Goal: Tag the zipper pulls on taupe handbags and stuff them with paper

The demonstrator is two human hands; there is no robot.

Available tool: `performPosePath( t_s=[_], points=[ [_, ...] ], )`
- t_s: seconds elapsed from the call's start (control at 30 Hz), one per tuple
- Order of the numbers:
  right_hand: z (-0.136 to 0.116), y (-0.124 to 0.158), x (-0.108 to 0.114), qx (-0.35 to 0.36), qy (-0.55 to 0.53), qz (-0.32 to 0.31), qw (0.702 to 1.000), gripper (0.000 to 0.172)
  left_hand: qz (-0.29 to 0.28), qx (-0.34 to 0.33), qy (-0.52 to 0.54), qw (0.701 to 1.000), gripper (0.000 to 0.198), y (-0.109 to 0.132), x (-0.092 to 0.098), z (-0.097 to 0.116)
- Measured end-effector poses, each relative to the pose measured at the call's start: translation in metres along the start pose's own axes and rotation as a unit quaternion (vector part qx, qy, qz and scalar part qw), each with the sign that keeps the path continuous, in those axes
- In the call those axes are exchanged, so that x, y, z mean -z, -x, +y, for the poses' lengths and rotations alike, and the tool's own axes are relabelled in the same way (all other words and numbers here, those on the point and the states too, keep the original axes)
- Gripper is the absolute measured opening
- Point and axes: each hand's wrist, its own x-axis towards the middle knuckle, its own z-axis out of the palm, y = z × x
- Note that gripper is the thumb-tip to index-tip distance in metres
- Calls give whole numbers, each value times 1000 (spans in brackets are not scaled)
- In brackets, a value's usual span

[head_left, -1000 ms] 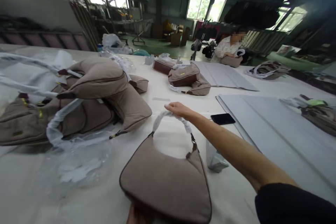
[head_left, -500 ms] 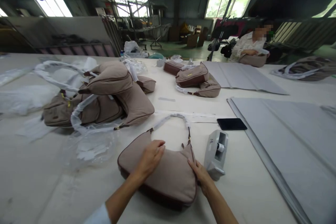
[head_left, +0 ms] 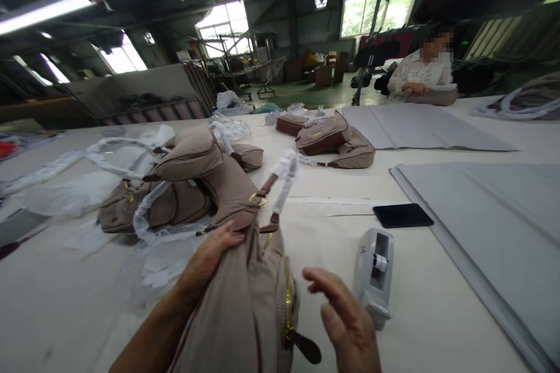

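Observation:
A taupe handbag [head_left: 245,297] is lifted on edge in front of me, its gold zipper facing up and its plastic-wrapped strap [head_left: 283,178] sticking up behind. My left hand [head_left: 205,259] grips the bag's left side near the top. To the right of the bag hovers my right hand [head_left: 345,320], fingers spread, holding nothing. A brown leather zipper pull [head_left: 304,347] dangles from the bag just left of that hand.
A grey tape dispenser [head_left: 374,274] stands right of the bag, a dark phone [head_left: 402,215] beyond it. A pile of taupe bags [head_left: 184,186] in plastic lies left; more bags [head_left: 335,140] further back. Grey sheets [head_left: 481,204] cover the right. Another person [head_left: 420,73] sits across the table.
The bag lay flat with both hands on it; now my left hand has tipped it upright and lifted it toward me. My right hand has come off it.

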Motion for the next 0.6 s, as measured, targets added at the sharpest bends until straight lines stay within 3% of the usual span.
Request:
performPosePath(
  t_s=[0.07,0.13,0.2,0.27,0.33,0.4,0.5,0.6],
  points=[
    [14,-24,8,3,120,29,992,41,-26,-55,116,991,22,10,34,-4],
    [42,-46,12,-23,227,4,974,55,-30,-76,190,978,23,15,67,-31],
    [76,-56,10,-76,307,-42,948,63,43,-50,148,987,32,19,95,-71],
    [106,-52,3,-124,359,-120,917,64,104,34,59,992,35,26,117,-111],
    [124,-37,-6,-144,403,-171,887,63,138,70,21,988,34,36,129,-142],
    [131,-17,-16,-153,442,-183,865,62,171,77,-4,982,37,46,135,-162],
    [132,7,-23,-163,477,-176,846,61,239,63,-58,967,45,60,138,-173],
    [135,20,-14,-142,472,-198,847,49,320,42,-118,939,45,81,134,-175]
  ],
)
